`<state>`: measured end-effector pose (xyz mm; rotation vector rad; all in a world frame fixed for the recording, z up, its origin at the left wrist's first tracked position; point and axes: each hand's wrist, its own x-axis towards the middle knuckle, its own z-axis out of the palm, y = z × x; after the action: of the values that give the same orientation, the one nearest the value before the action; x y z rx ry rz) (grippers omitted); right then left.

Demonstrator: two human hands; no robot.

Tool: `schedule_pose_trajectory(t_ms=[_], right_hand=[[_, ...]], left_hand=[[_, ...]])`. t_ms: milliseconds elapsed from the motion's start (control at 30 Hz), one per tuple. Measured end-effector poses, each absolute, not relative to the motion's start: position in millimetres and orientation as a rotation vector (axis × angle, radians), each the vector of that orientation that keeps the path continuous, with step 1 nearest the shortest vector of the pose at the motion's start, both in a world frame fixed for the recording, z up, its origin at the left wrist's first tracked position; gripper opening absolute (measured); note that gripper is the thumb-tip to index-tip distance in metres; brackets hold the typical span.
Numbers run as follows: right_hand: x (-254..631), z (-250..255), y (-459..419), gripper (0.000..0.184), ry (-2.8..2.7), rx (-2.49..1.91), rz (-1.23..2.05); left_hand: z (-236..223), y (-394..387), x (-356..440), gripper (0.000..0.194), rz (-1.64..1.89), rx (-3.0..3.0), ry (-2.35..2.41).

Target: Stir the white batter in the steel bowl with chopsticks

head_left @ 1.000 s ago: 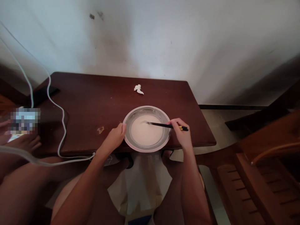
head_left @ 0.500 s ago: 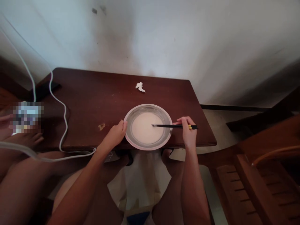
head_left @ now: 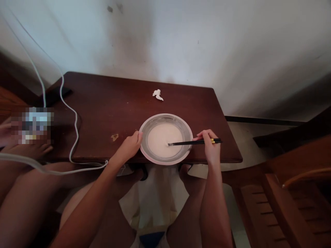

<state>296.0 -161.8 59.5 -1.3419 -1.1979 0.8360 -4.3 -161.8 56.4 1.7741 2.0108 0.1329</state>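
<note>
The bowl (head_left: 165, 119) sits at five o'clock on the table (head_left: 111, 106), at its near edge, holding pale liquid (head_left: 160, 137). My left hand (head_left: 131, 144) grips its rim at nine o'clock. At three o'clock, my right hand (head_left: 211, 144) pinches black chopsticks (head_left: 182, 143), tips in the liquid. White scrap (head_left: 158, 94) at twelve; cable (head_left: 77, 120) at nine, well apart.

The left hand (head_left: 131, 145) and right hand (head_left: 212, 150) are bare, like the forearms (head_left: 213, 196). Pale cloth (head_left: 163, 241) edges the thighs (head_left: 187, 215); dark footwear (head_left: 145, 174) shows below.
</note>
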Motion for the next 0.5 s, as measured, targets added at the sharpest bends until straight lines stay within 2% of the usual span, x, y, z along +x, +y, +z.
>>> schedule_pose_trajectory(t_ms=[133,333,500], right_hand=[[288,61,-160,0.023,-1.453,-1.228,1.019],[301,64,-157,0.031,-1.215,-1.343,0.691],[305,66,-160,0.029,-1.334,-1.275,0.926]], left_hand=[[54,-161,-6,0.041,0.095,1.77,2.0],[57,-164,-3,0.043,0.07,1.764,2.022],[63,-166,1,0.047,-0.031,1.768,2.082]])
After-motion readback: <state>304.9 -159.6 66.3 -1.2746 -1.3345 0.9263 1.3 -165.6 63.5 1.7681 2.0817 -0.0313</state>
